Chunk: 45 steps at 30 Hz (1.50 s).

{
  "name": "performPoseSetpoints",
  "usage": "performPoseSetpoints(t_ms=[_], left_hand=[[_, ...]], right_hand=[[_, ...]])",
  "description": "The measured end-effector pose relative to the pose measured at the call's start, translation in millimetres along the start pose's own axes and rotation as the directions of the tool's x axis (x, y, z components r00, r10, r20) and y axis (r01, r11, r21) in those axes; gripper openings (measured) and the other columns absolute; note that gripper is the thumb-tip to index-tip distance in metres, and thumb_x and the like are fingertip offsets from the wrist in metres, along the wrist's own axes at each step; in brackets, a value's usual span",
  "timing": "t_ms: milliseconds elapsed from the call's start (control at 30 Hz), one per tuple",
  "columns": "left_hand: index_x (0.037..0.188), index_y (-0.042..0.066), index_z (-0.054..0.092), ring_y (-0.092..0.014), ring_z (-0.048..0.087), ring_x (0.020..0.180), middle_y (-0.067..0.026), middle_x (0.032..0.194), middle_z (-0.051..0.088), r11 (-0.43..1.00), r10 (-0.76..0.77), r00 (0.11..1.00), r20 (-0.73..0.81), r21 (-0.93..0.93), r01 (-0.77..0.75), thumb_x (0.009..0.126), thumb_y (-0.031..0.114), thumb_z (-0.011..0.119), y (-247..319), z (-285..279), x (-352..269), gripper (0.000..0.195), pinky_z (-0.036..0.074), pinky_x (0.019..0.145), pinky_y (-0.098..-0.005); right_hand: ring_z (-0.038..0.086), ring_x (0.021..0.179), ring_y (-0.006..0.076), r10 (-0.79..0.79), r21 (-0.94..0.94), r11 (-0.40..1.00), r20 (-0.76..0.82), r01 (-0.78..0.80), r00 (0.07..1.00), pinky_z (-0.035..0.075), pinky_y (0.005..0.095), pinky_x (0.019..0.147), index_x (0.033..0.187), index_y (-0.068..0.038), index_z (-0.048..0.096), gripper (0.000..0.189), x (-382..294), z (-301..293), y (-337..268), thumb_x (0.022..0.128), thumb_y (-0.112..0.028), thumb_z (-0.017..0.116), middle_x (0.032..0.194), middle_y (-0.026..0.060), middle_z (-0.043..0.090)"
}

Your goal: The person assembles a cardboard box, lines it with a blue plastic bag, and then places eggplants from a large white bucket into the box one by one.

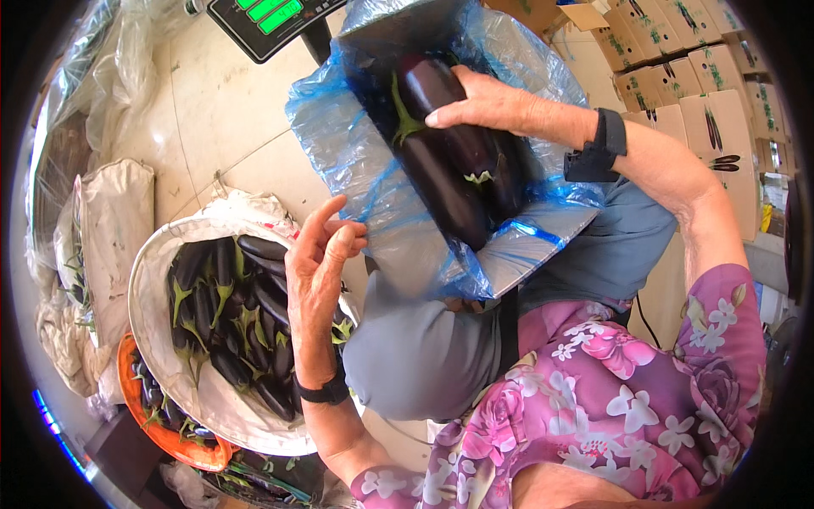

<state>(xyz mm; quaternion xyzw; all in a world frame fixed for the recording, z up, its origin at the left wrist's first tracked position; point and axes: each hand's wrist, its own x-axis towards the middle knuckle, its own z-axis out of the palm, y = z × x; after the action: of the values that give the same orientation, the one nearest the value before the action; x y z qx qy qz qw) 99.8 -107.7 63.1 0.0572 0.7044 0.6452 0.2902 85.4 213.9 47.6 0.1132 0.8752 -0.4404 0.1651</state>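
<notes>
My right hand (480,102) rests on a large dark purple eggplant (426,79) near the far end of a box lined with blue plastic film (343,159). Its thumb and fingers spread across the eggplant's side. More eggplants (439,184) lie lengthwise in the box, one with a green stem. My left hand (321,251) is raised beside the liner's left edge, fingers partly curled, with nothing seen in it. Below and left of that hand, a round white-lined basket (143,318) holds several smaller eggplants (222,312).
A digital scale display (273,19) stands at the top left. An orange basket (130,382) with eggplants sits beside the white one. Flat cardboard boxes (718,114) are stacked at the right. Sacks (121,242) and clear plastic sheeting (121,83) lie at the left.
</notes>
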Motion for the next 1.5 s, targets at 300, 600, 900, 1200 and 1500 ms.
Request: performPoseSetpoints(t_ms=[300, 600, 900, 1200, 1500], left_hand=[[0.131, 0.0, 0.058, -0.01, 0.061, 0.083, -0.0055, 0.093, 0.067, 0.999, -0.013, 1.0, -0.017, -0.052, 0.012, 0.098, 0.02, 0.061, -9, 1, -2, 0.039, 0.05, 0.08, -0.0245], [0.129, -0.001, 0.059, -0.011, 0.06, 0.085, -0.0048, 0.092, 0.064, 1.0, -0.004, 1.0, 0.008, -0.004, 0.004, 0.097, 0.017, 0.062, -7, 2, -2, 0.037, 0.049, 0.08, -0.0245], [0.129, -0.002, 0.058, -0.011, 0.059, 0.083, -0.0047, 0.091, 0.063, 0.999, -0.041, 0.999, 0.026, 0.006, 0.04, 0.097, 0.015, 0.061, -8, 1, -4, 0.036, 0.049, 0.079, -0.0242], [0.127, 0.0, 0.061, -0.01, 0.057, 0.079, -0.0035, 0.085, 0.062, 0.996, -0.039, 0.999, 0.005, 0.08, 0.039, 0.097, 0.013, 0.06, -9, 4, 5, 0.033, 0.049, 0.076, -0.0242], [0.126, 0.001, 0.061, -0.011, 0.061, 0.081, -0.0049, 0.087, 0.064, 0.988, 0.02, 0.999, -0.047, 0.155, -0.012, 0.098, 0.013, 0.059, -17, -2, -6, 0.031, 0.051, 0.076, -0.0257]], right_hand=[[0.061, 0.096, 0.044, -0.371, -0.716, 0.688, -0.207, 0.118, 0.905, 0.048, 0.0527, 0.088, 0.143, 0.002, 0.037, 0.072, 11, 39, 10, 0.087, -0.038, 0.06, 0.119, 0.027, 0.057], [0.062, 0.084, 0.0452, -0.222, -0.637, 0.77, -0.206, 0.042, 0.953, 0.051, 0.0539, 0.08, 0.146, 0.0, 0.03, 0.069, 8, 42, -2, 0.092, -0.035, 0.055, 0.101, 0.0289, 0.059], [0.061, 0.096, 0.0438, -0.222, -0.833, 0.55, -0.08, 0.057, 0.972, 0.045, 0.0545, 0.085, 0.145, 0.003, 0.035, 0.068, 5, 35, -2, 0.093, -0.038, 0.052, 0.106, 0.0284, 0.061], [0.061, 0.099, 0.0474, -0.15, -0.601, 0.799, -0.183, 0.01, 0.972, 0.048, 0.0522, 0.089, 0.141, 0.003, 0.04, 0.062, 31, 42, 14, 0.092, -0.033, 0.052, 0.117, 0.0319, 0.054], [0.055, 0.107, 0.0491, -0.207, -0.672, 0.736, -0.108, 0.082, 0.972, 0.047, 0.0539, 0.091, 0.14, 0.001, 0.041, 0.059, 23, 35, 9, 0.095, -0.037, 0.052, 0.126, 0.0303, 0.051]])
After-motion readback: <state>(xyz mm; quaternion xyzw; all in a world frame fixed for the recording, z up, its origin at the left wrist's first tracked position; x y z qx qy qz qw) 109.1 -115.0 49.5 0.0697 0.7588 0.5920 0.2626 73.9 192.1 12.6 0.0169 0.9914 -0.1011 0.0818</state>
